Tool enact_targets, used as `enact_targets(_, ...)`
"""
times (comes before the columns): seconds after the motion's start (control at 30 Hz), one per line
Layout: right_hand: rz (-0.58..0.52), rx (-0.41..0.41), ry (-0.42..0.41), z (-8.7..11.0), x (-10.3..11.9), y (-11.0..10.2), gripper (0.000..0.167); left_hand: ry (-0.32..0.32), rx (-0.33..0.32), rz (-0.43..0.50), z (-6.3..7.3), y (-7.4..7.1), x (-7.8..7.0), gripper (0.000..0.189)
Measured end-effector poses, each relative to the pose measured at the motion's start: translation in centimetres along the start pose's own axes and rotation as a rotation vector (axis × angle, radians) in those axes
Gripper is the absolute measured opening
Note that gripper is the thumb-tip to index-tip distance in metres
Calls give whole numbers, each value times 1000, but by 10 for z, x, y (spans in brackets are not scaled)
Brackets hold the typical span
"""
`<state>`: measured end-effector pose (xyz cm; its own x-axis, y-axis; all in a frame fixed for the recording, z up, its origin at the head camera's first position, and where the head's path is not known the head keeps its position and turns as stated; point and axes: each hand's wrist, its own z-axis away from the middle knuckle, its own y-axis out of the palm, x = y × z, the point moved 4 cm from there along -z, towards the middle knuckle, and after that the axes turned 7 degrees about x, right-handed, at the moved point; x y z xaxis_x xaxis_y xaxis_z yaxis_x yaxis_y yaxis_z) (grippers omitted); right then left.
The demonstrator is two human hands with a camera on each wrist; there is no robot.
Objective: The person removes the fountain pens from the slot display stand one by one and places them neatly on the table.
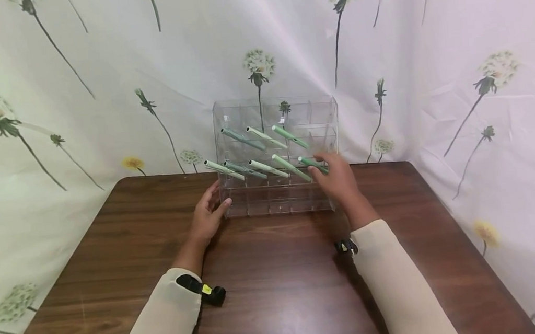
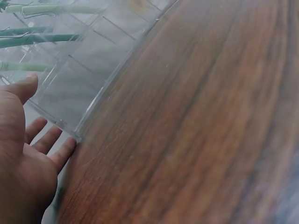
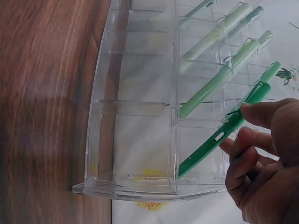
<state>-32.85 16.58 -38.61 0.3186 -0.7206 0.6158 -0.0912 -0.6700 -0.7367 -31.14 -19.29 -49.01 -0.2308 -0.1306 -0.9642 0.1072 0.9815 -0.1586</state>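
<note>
A clear plastic tiered rack [image 1: 256, 208] stands toward the back of the table, holding slanted pens in two rows. My right hand [image 1: 339, 179] is at its right side and pinches a dark green pen [image 3: 202, 151] near the clip between thumb and fingers. The pen's lower end sits inside the rightmost compartment of its tier. Beside it leans a light green pen [image 3: 219, 81]. My left hand [image 1: 207, 219] is at the rack's left side, its fingers extended and spread along the side wall, the thumb [image 2: 29, 88] at the front edge.
Three pens lean in the upper row, among them a bright green pen [image 1: 290, 136] and a grey-green pen [image 1: 243, 138]. The rack's lowest tier holds no pens. The brown wooden table [image 1: 277, 292] meets a white dandelion-print cloth [image 1: 184, 63] behind and at both sides.
</note>
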Motion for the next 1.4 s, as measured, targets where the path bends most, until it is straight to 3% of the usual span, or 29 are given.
enact_targets(0.3, 16, 7, -18, -7, 2, 4, 29, 23, 9, -14, 1, 2, 3, 67)
enact_targets(0.67, -97, 19, 40, -11, -3, 2, 20, 39, 13, -19, 0, 5, -1, 68)
enact_targets(1.1, -140, 6, 12, -10, 4, -3, 15, 20, 15, -31, 3, 2, 0, 69)
enact_targets(1.4, -43, -60, -13, -10, 6, -5, 19, 39, 8, -9, 0, 4, 3, 68)
